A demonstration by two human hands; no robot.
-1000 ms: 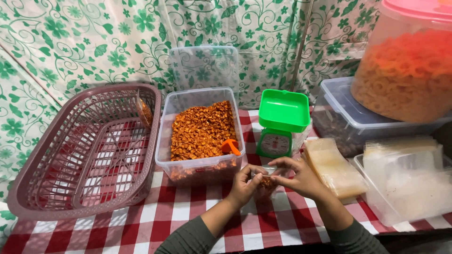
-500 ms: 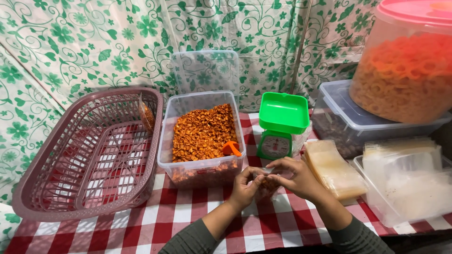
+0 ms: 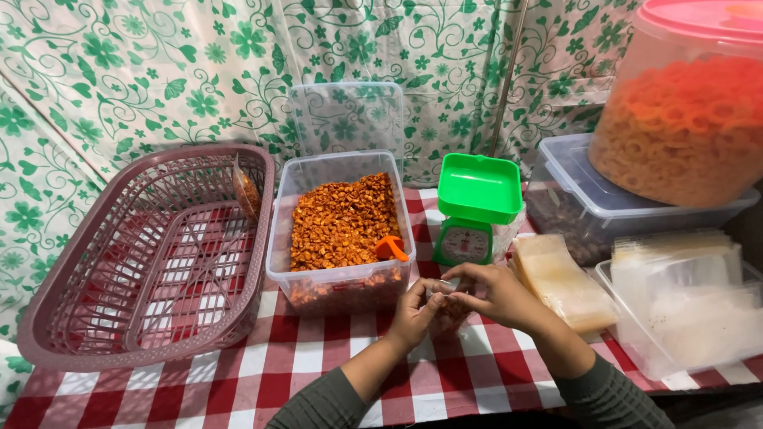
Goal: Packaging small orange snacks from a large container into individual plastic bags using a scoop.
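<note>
My left hand and my right hand meet in front of me over the red checked tablecloth. Together they pinch the top of a small clear plastic bag filled with orange-brown snack pieces; most of the bag is hidden behind my fingers. Just behind my hands stands a clear plastic tub full of the same snack, with an orange scoop lying in it. A small green kitchen scale stands to the tub's right.
A maroon plastic basket at left holds one small filled bag. A stack of flat clear bags lies right of my hands. Clear lidded containers and a pink-lidded jar of orange ring snacks crowd the right. A floral curtain hangs behind.
My hands stay together on the small bag, with only small finger shifts. The view has tilted slightly.
</note>
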